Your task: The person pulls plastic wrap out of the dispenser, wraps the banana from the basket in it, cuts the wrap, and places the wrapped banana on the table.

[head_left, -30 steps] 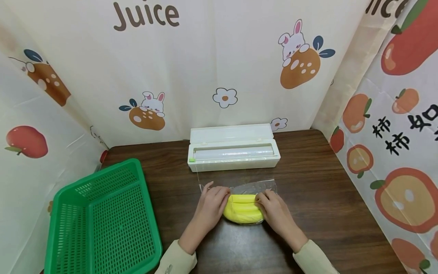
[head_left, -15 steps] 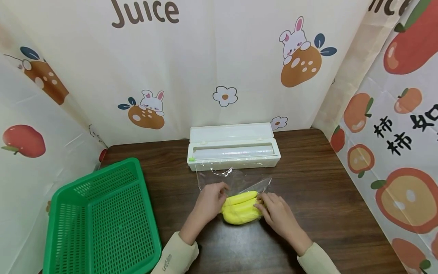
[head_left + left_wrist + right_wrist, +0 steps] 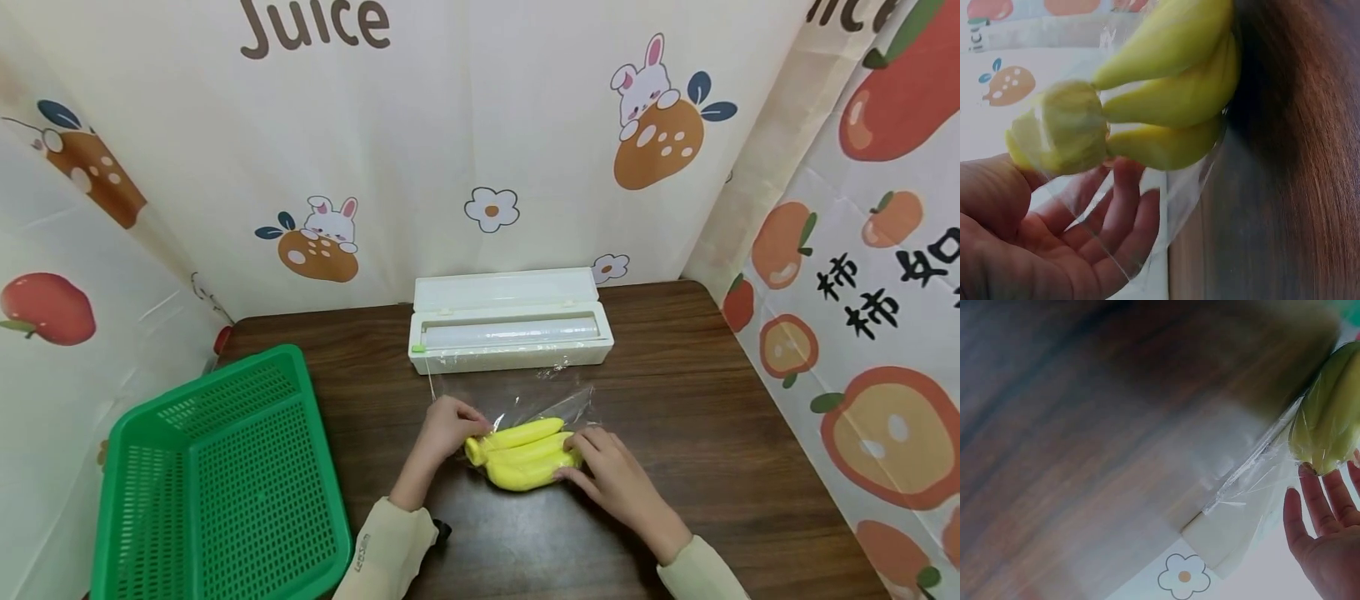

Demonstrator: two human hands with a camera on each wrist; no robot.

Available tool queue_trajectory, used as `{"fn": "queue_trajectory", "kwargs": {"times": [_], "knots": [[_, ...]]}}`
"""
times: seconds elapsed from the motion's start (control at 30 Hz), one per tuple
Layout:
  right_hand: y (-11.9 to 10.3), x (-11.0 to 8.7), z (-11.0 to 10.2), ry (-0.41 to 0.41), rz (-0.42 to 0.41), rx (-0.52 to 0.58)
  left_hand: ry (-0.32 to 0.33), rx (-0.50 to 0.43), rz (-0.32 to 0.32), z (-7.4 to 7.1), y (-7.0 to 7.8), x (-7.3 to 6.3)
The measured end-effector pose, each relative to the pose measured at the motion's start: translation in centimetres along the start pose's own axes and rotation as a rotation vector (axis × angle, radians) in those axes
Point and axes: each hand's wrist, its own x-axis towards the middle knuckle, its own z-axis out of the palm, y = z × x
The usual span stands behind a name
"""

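Observation:
A bunch of yellow bananas (image 3: 525, 457) lies on the table with its stem to the left, clear plastic wrap (image 3: 572, 407) around it. At the stem end, my left hand (image 3: 444, 427) pinches the wrap, fingertips right beside the stem. The left wrist view shows a sheet of the film stretched over the curled fingers (image 3: 1125, 215), below the banana stem (image 3: 1072, 128). My right hand (image 3: 613, 468) holds the banana tips, thumb on the near side and fingers on the far side. In the right wrist view its fingertips touch the wrapped tips (image 3: 1325, 419).
Behind the bananas stands a white wrap dispenser (image 3: 513, 360), lid up, with a film roll (image 3: 517, 333) inside and a small green piece (image 3: 418, 348) on its left front edge. A green plastic basket (image 3: 330, 475) sits to the left. Printed curtains surround the table.
My left hand has shifted left along the bunch, and the stem now shows. The bunch has turned slightly and slid left. My right hand has spread from the edge onto the tips.

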Motion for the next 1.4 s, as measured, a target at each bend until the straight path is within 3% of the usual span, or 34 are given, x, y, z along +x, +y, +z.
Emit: {"fn": "queue_trajectory", "kwargs": {"times": [0.1, 0.17, 0.23, 0.3, 0.37, 0.43, 0.5, 0.57, 0.63, 0.7, 0.97, 1.2, 1.4], "knots": [[-0.1, 0.1, 0.0, -0.005, 0.007, 0.01, 0.069, 0.01, -0.016, -0.2, -0.2, -0.1], [-0.2, 0.2, -0.1, -0.004, 0.013, 0.022, 0.134, 0.009, 0.019, -0.4, -0.1, -0.4], [-0.3, 0.2, -0.1, -0.003, 0.022, 0.039, 0.203, 0.01, 0.114, -0.3, 0.1, -0.9], [-0.3, 0.3, -0.2, -0.008, 0.028, 0.054, 0.266, 0.061, 0.288, 0.0, 0.3, -1.7], [-0.4, 0.4, -0.2, -0.016, 0.036, 0.067, 0.309, 0.179, 0.489, 0.5, 0.5, -2.7], [-0.4, 0.5, -0.2, -0.021, 0.043, 0.079, 0.339, 0.37, 0.667, 1.2, 0.6, -4.0], [-0.4, 0.6, -0.2, -0.024, 0.048, 0.095, 0.361, 0.585, 0.773, 2.1, 0.5, -5.2], [-0.4, 0.8, -0.2, -0.027, 0.059, 0.118, 0.379, 0.777, 0.812, 2.9, 0.2, -6.3], [-0.4, 0.9, -0.3, -0.034, 0.074, 0.146, 0.387, 0.917, 0.81, 3.8, -0.2, -7.1], [-0.4, 1.1, -0.4, -0.043, 0.095, 0.177, 0.398, 1.0, 0.797, 4.6, -0.6, -7.6], [-0.1, 1.9, -0.4, -0.028, 0.115, 0.295, 0.355, 1.12, 0.675, 5.7, -1.4, -6.8], [0.3, 3.0, -0.4, -0.008, 0.129, 0.341, 0.29, 1.111, 0.622, 5.4, -1.5, -5.3], [0.7, 4.1, -0.7, -0.016, 0.186, 0.36, 0.198, 0.896, 0.583, 4.8, -1.9, -3.5]]}}
